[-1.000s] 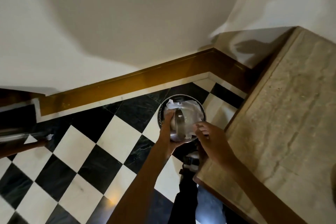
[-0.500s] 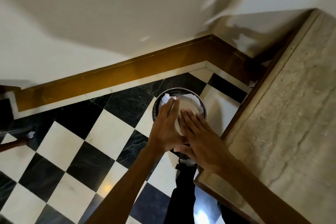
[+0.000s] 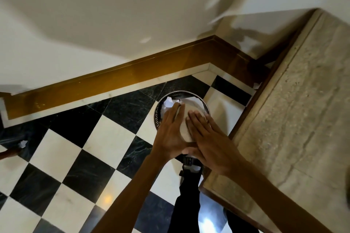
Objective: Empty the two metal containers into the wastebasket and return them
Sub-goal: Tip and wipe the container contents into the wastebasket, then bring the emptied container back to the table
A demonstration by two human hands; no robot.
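No legible text, no label, brand, number or sign found on any surface in view (wall, floor tiles, stone counter all checked), nothing to record

Your two hands cover most of the metal container (image 3: 183,128), so you can see only a pale, blurred strip of it between the left hand (image 3: 170,134) and the right hand (image 3: 206,138); its mouth and contents are hidden. The near side of the wastebasket (image 3: 159,113) rim disappears behind your hands, and the crumpled paper (image 3: 170,103) inside shows only at the far side. Both your forearms are cut off by the bottom edge. The stone counter (image 3: 303,109) runs out of the picture at the right edge. A small white scrap (image 3: 23,144) near the left edge is too small to identify.
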